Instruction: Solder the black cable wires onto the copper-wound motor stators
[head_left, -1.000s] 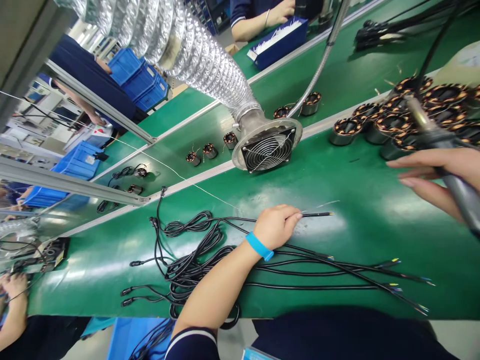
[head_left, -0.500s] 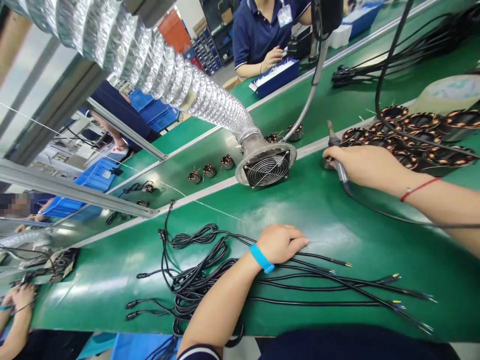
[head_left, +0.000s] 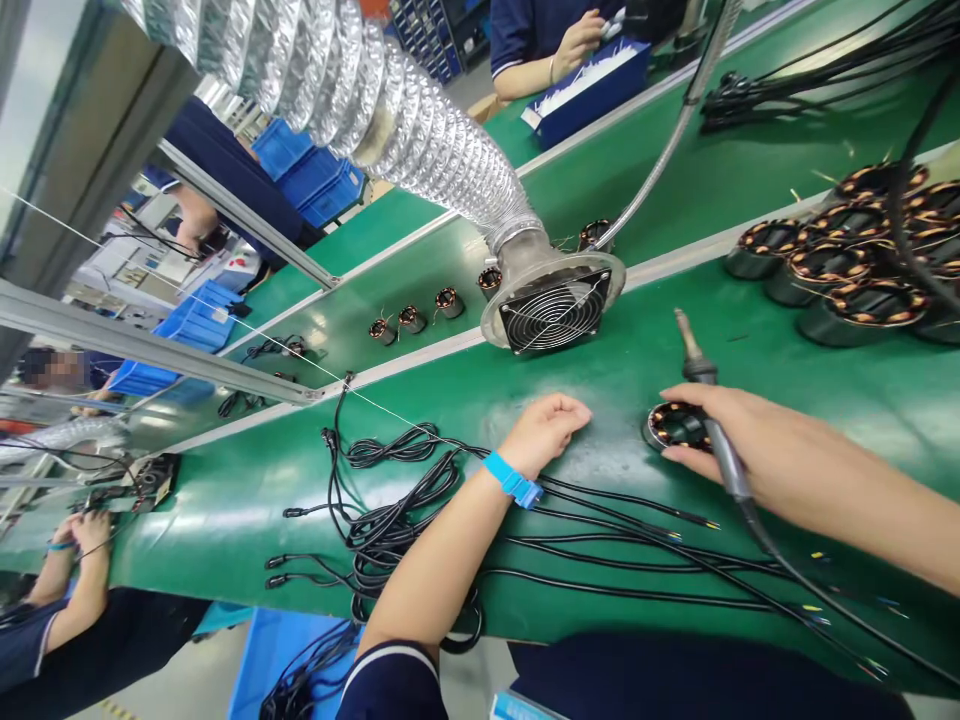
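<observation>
My right hand point(head_left: 750, 435) grips a soldering iron point(head_left: 699, 368), its tip pointing up and away from me. The thumb and fingers of that hand also hold a motor stator point(head_left: 661, 428), a dark ring with copper windings, low over the green bench. My left hand point(head_left: 551, 432) is closed, its fingers pressed together just left of the stator; what they hold, if anything, is hidden. Beneath and around the left wrist lie several black cables point(head_left: 405, 535), with stripped coloured wire ends point(head_left: 817, 610) towards the right.
A fume-extractor fan point(head_left: 555, 312) on a silver duct point(head_left: 442, 130) hangs ahead of my hands. Several stators point(head_left: 862, 305) cluster at the right; others point(head_left: 448, 302) stand in a row beyond the metal rail. Co-workers sit opposite and at the far left. A blue bin point(head_left: 255, 660) stands below the bench edge.
My right hand has come back from the stator cluster towards me, bringing one stator along with the soldering iron. My left hand has lifted from lying over the cables and curled its fingers.
</observation>
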